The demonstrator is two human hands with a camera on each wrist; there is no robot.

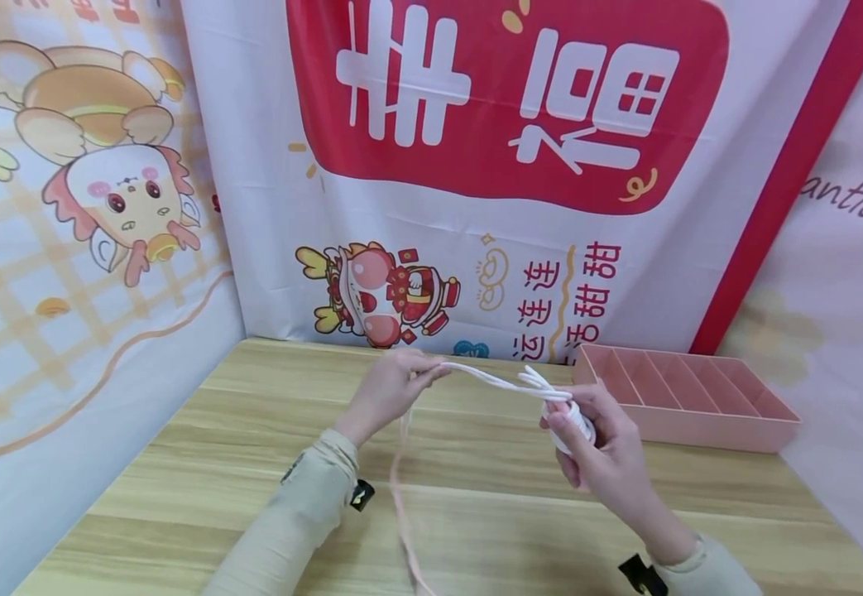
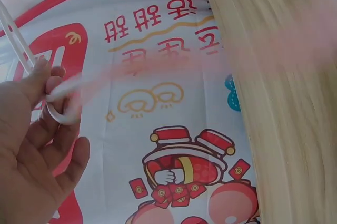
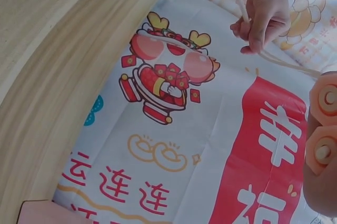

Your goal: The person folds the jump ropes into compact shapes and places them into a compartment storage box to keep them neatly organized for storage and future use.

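My right hand point(image 1: 613, 439) grips the bundled part of a jump rope, with white cord point(image 1: 578, 429) wound in loops. Two pink handle ends point(image 3: 325, 153), each with a pale round knot in its hole, show at the edge of the right wrist view. Between my hands runs a doubled stretch of white cord point(image 1: 492, 379). Further left, my left hand point(image 1: 394, 385) pinches that cord between thumb and fingers. From it a pale pink, blurred strand point(image 1: 398, 488) hangs down past the table. A white loop of cord point(image 2: 64, 117) bends around the fingers in the left wrist view.
At the table's back right stands a pink tray point(image 1: 707, 422) divided into several compartments. The wooden tabletop point(image 1: 267, 463) lies under both hands. Behind it hangs a white and red printed cloth point(image 1: 267, 207), with another printed cloth point(image 1: 141, 331) on the left.
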